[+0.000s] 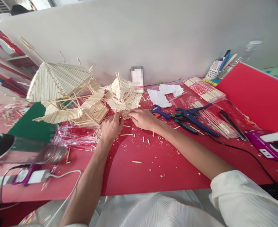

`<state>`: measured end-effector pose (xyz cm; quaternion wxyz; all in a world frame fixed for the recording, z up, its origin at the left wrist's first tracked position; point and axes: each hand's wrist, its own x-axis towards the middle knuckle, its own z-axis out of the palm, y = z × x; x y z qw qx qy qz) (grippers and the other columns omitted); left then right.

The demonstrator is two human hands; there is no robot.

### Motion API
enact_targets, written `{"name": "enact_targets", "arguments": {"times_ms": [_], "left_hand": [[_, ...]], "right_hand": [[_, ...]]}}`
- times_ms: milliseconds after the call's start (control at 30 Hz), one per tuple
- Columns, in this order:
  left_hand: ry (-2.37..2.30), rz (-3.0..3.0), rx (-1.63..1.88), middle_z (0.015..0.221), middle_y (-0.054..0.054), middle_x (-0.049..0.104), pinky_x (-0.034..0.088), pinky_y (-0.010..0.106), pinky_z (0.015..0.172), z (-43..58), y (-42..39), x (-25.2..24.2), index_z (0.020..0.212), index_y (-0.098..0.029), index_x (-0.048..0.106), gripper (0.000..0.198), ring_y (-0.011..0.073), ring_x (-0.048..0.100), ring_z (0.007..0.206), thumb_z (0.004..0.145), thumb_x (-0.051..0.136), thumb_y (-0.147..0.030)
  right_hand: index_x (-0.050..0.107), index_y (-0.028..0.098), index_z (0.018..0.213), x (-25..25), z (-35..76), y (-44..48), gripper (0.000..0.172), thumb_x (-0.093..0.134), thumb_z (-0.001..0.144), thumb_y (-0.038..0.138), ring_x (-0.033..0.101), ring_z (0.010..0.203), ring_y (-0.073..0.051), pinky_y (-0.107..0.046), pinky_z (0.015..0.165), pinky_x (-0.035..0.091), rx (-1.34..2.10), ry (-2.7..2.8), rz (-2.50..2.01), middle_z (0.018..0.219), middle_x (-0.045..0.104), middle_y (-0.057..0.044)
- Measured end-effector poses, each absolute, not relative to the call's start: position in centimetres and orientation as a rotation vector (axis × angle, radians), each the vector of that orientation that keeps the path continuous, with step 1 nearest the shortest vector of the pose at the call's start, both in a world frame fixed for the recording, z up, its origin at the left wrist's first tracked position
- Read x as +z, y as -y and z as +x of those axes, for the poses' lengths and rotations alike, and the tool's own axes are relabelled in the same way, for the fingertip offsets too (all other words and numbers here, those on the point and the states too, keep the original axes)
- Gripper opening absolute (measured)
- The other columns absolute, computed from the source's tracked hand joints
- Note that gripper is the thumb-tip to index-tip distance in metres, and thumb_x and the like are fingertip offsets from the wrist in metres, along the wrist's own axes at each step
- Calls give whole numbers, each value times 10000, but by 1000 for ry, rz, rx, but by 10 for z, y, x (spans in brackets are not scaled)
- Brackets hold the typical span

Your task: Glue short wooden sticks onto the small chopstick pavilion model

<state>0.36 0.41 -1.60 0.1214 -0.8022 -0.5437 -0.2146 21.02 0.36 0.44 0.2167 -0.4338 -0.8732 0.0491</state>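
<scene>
A model building made of thin wooden sticks (68,91) stands at the back left of the red table (157,164), with a smaller roofed part (123,94) at its right. My left hand (110,127) has its fingers curled at the front edge of the smaller part. My right hand (142,119) reaches in from the right and pinches the same lower edge. Both hands touch the stick model; I cannot make out whether either holds a loose stick.
Blue glue gun (159,111), blue pliers (192,117) and packets of sticks (205,90) lie at the right. A red board (257,94), a pen cup (215,71), white tissue (163,94), a purple device (265,146), a clear bottle (32,153) and stick offcuts are around.
</scene>
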Motion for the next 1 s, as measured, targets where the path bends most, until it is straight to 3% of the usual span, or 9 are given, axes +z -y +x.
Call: {"name": "enact_targets", "arguments": {"times_ms": [233,633,833,1000], "left_hand": [[1664,-2378,-679,913,64,783,461,274,623,0,4,-9,1060,-196,625,174,199,718,735,950,525,-286],[1726,-2526,-478,706,45,733,407,296,550,-15,-4,-5,972,-229,676,202,218,683,627,952,500,-327],[1751,-2595,-453,691,37,740,373,285,513,-5,-1,-10,962,-252,694,233,199,682,597,988,501,-380],[1760,-2563,-505,602,34,691,394,274,509,-6,0,-12,860,-240,697,294,182,665,554,998,492,-400]], "right_hand": [[733,156,1132,6,220,-1,288,478,1000,129,650,867,-183,-296,695,429,222,2398,-1195,1083,730,-76],[714,188,1070,18,220,24,228,524,982,101,688,865,-178,-276,736,449,633,2353,-1129,1005,753,-58],[610,214,1016,-11,210,39,52,561,1007,199,667,720,-183,-277,618,387,685,2273,-1195,859,716,-30],[577,227,942,-24,209,40,99,539,1032,215,661,696,-181,-282,581,369,614,2338,-1099,811,699,-32]]}}
